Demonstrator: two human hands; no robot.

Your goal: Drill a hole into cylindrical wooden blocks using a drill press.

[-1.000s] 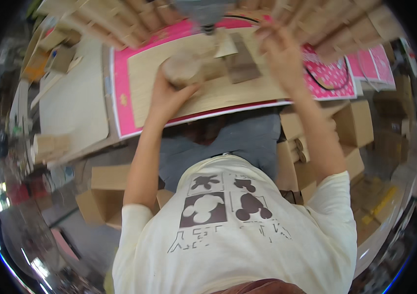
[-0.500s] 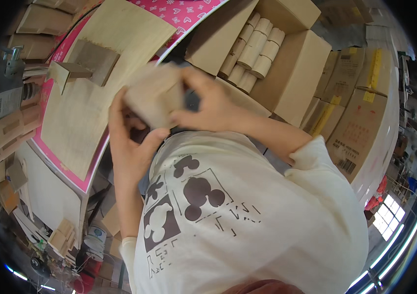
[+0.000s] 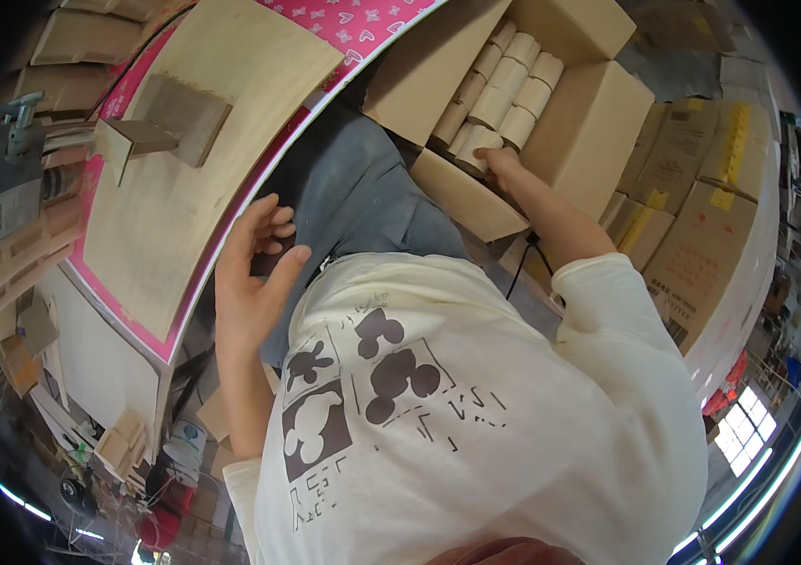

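My right hand (image 3: pixel 506 172) reaches over the near flap of an open cardboard box (image 3: pixel 592 141) and grips a pale wooden cylinder (image 3: pixel 472 149) at the near end of the rows. Several similar cylinders (image 3: pixel 510 75) lie on their sides in the box, end to end. Some of my right fingers are hidden. On the other side, my left hand (image 3: pixel 257 247) is held in the air beside the table edge, over my lap. Its fingers are loosely curved and apart, and it holds nothing.
To my left is a table with a pink patterned cover and a wooden board (image 3: pixel 160 207); angled brown wooden pieces (image 3: pixel 188 121) stand on it. A dark machine (image 3: pixel 19 188) sits at far left. Closed cartons (image 3: pixel 702 245) are stacked at right, beyond the open box.
Both hands held a blurred pale wooden piece in front of me. My right hand has moved right and away into the box; my left hand has let go and stayed near its place.
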